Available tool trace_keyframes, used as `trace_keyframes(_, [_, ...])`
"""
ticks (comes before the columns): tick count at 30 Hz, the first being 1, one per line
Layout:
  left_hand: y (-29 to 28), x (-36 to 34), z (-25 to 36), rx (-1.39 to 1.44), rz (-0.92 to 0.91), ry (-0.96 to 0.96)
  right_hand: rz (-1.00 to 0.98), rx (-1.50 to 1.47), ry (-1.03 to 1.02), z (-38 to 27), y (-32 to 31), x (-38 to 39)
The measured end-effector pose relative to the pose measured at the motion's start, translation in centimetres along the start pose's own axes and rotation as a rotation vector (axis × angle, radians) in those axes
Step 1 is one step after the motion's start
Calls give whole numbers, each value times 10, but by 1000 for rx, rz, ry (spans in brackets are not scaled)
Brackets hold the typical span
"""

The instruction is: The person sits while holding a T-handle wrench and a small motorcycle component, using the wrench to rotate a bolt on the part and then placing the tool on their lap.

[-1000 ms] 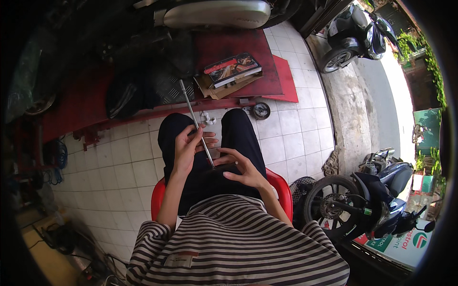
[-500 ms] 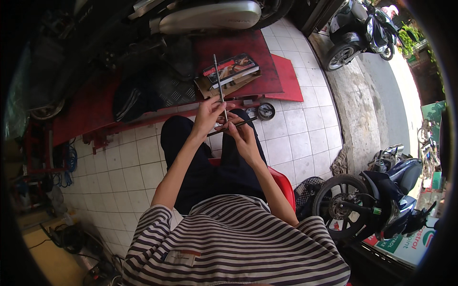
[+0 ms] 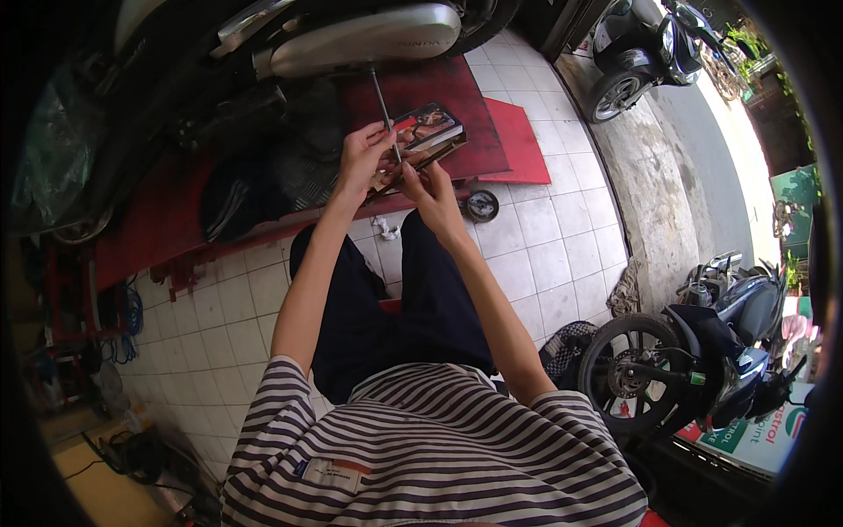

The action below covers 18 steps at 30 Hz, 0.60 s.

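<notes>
Motorbike repair workshop, open to street (image 3: 702, 167). Shown by: motorbike (image 3: 364, 44) above red platform (image 3: 450, 86), more motorbikes (image 3: 628, 373) parked right, blue hose (image 3: 133, 312) left, tiled floor (image 3: 518, 237).

Rod (image 3: 381, 99) silver; platform (image 3: 439, 83) red; shirt (image 3: 430, 457) dark-and-white striped.

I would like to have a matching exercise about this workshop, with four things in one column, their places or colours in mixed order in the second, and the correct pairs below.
Column one
1. T-handle tool
2. Picture-covered box
3. Round dish
4. Motorcycle cover

Column two
A. on the white floor tiles
B. silver, near the top of the picture
C. held by the left hand and right hand
D. on the red platform

Pairs: 1-C, 2-D, 3-A, 4-B
</notes>
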<state>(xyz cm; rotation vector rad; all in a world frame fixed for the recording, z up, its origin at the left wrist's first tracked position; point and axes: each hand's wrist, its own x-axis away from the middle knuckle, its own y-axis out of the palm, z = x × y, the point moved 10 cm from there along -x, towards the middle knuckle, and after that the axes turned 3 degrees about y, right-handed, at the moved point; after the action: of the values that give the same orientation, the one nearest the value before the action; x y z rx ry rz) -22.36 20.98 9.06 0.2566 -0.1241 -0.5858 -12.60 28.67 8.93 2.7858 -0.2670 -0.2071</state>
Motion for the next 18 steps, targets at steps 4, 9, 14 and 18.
trace_keyframes(4, [-2, -3, -2, 1, -15, -18, 39, 248, -128, -16, -1, 0])
trace_keyframes(9, [-11, -6, -9, -38, 12, -77, 197, 1037, -254, -67, 10, 7])
trace_keyframes(14, [-5, -12, -7, 122, -40, -122, 396, 1145, -557, -85, 22, 33])
trace_keyframes(18, [-8, -16, -9, 123, -107, -165, 222, 790, -186, -34, 29, 39])
